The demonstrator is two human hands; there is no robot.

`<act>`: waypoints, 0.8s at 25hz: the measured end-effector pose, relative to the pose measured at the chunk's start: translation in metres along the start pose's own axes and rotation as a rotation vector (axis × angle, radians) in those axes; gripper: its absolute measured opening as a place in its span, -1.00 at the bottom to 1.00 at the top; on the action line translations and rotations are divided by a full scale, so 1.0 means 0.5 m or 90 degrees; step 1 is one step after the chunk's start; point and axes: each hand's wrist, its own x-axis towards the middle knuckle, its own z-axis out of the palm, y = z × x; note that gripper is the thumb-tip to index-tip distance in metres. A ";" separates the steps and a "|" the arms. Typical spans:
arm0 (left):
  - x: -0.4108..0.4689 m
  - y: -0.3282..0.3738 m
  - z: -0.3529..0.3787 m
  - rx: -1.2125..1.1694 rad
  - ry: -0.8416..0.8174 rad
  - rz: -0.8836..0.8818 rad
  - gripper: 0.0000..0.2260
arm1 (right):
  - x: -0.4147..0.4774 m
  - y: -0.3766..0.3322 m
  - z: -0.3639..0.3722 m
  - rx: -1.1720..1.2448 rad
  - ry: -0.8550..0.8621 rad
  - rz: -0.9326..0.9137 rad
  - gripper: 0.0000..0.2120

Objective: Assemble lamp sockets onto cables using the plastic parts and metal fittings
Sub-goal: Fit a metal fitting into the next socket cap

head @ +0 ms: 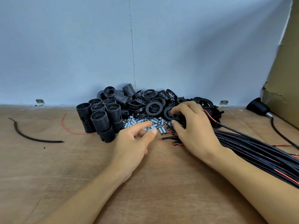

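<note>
Ribbed black sockets (100,120) are standing left of the action, flat rings (153,107) are heaping up behind, and a smooth cable bundle (250,146) is fanning in under the right wrist. The right hand (194,126) is gripping a round black plastic cap (177,118) at the ring pile's near edge. The left hand (134,143) is curling thumb and forefinger over the shiny metal fittings (139,122) on the wooden table (64,175). Pinching one? Can't tell.

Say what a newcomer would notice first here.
A heap of black threaded plastic socket shells and black plastic rings sits centre-back against the blue wall, small silver metal fittings spilled before it. The right hand grips a round black plastic part over a bundle of black cables from the right; the left hand is at the fittings.
</note>
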 end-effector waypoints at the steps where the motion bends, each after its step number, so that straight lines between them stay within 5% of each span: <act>1: 0.000 0.001 0.000 -0.008 0.004 0.001 -0.90 | -0.002 -0.006 -0.001 0.045 0.000 -0.016 -0.75; 6: -0.001 0.003 0.001 0.001 0.034 -0.007 -0.93 | -0.014 -0.019 0.009 0.126 -0.080 -0.067 -0.68; 10: -0.003 0.001 0.006 0.163 0.078 0.048 -0.85 | -0.017 -0.017 0.014 0.168 -0.093 -0.034 -0.64; 15: -0.001 0.003 0.020 0.412 -0.013 0.162 -0.90 | -0.021 -0.018 0.018 0.128 -0.100 -0.050 -0.69; 20: -0.004 0.003 0.020 0.446 -0.028 0.156 -0.94 | -0.021 -0.021 0.017 0.152 -0.089 -0.070 -0.68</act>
